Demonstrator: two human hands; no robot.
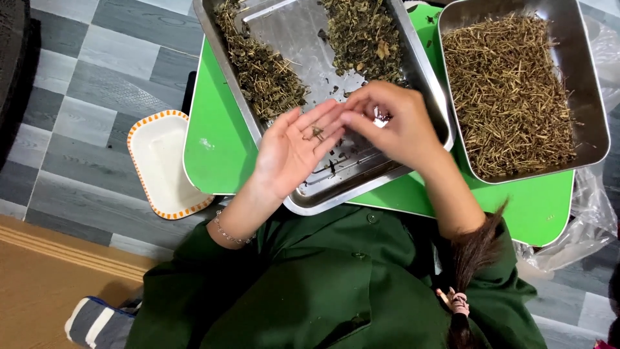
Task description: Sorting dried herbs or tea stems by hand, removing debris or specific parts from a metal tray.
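Observation:
My left hand (pixel 294 147) is held palm up over the near end of a steel tray (pixel 310 39), with a few small bits of dried herb (pixel 318 134) lying on its fingers. My right hand (pixel 394 123) hovers just beside it, fingertips pinched together at the left palm's herb bits. The tray holds two piles of dried green leaves (pixel 261 64), one on each side of a bare middle strip. A second steel tray (pixel 591 97) to the right is full of dried yellowish stems (pixel 507 90).
Both trays rest on a green low table (pixel 213 136). A white rectangular dish with an orange-striped rim (pixel 161 161) lies on the grey tiled floor at the left. Clear plastic wrap (pixel 581 220) is bunched at the right. I wear a dark green jacket.

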